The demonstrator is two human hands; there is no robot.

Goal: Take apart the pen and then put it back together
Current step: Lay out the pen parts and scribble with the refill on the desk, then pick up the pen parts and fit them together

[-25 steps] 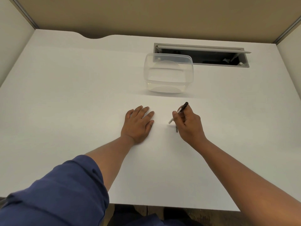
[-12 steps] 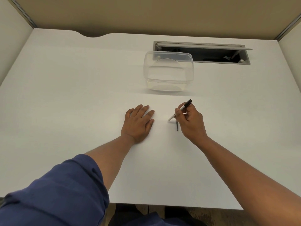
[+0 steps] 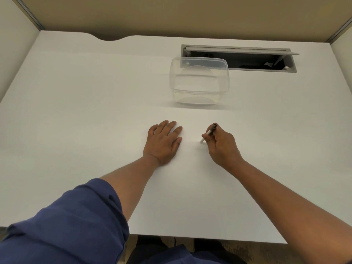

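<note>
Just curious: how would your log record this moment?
left hand: flat on table | right hand: holding pen | container: untouched

Pen [image 3: 209, 132] middle behind fingers [image 3: 210, 138]

A white worktop [image 3: 80, 115] is enclosed on three sides by partition panels — tan at the far edge [image 3: 171, 14], paler at the left [image 3: 13, 46] and right [image 3: 342, 44] edges, joined by grey metal strips at the far corners. A curved notch [image 3: 112, 37] is cut into the far edge, left of centre. Near the far right corner a grey-framed cable slot [image 3: 238, 58] is set into the surface — its flap is raised and the inside is dark. Soft, even light is cast, with faint shadows. Below the near edge a brownish floor [image 3: 247, 250] is seen.
</note>
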